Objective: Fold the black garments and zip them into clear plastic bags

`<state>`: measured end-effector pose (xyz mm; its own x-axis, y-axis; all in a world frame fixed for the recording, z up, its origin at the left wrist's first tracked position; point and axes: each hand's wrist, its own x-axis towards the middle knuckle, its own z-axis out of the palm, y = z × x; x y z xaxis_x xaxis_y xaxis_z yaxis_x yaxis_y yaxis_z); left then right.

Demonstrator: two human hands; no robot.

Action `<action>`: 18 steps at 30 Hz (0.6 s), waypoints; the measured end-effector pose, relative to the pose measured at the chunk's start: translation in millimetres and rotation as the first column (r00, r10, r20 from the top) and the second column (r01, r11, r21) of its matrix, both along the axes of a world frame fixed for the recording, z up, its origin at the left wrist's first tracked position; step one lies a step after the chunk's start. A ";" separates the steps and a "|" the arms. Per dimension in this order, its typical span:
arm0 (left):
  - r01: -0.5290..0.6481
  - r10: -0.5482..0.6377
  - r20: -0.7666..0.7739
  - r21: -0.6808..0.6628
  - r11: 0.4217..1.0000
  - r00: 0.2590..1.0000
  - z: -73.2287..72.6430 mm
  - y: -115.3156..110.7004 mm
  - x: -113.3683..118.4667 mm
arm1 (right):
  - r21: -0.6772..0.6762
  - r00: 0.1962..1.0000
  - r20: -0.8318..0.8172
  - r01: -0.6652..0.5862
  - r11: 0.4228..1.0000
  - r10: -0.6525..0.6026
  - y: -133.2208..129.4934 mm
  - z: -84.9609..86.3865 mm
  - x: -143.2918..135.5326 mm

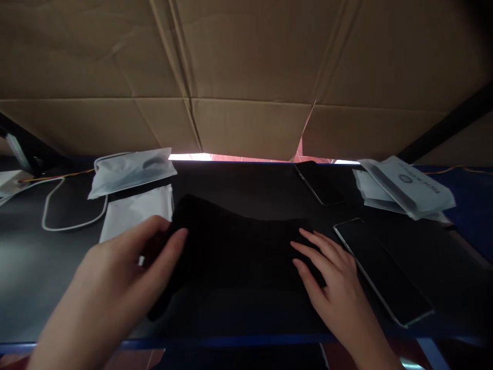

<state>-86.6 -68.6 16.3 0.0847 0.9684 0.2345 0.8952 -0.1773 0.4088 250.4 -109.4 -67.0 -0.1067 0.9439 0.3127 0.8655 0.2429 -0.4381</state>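
Note:
A piece of black cloth (239, 252) lies across the dark table in front of me, and its folds are hard to make out. The left end of the cloth is gripped by my left hand (127, 277), thumb on top and fingers curled underneath. My right hand (331, 277) rests at the cloth's right end with its fingers stretched and apart. Just right of that hand lies a phone-sized dark slab with a clear edge (385, 272). A smaller black phone (319, 182) lies farther back.
White pouches (133, 172) and another white pouch (138, 208) lie at left beside a white cable (48, 205). Printed frosted bags (410, 185) are stacked at back right. A cardboard wall (246, 61) rises behind the table (246, 321), whose front edge is blue.

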 end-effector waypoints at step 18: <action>0.406 -0.394 -0.116 0.111 0.907 0.912 -43.4 14.0 75.7 | 0.073 0.992 -0.120 0.048 0.996 -0.039 -0.1 2.5 2.9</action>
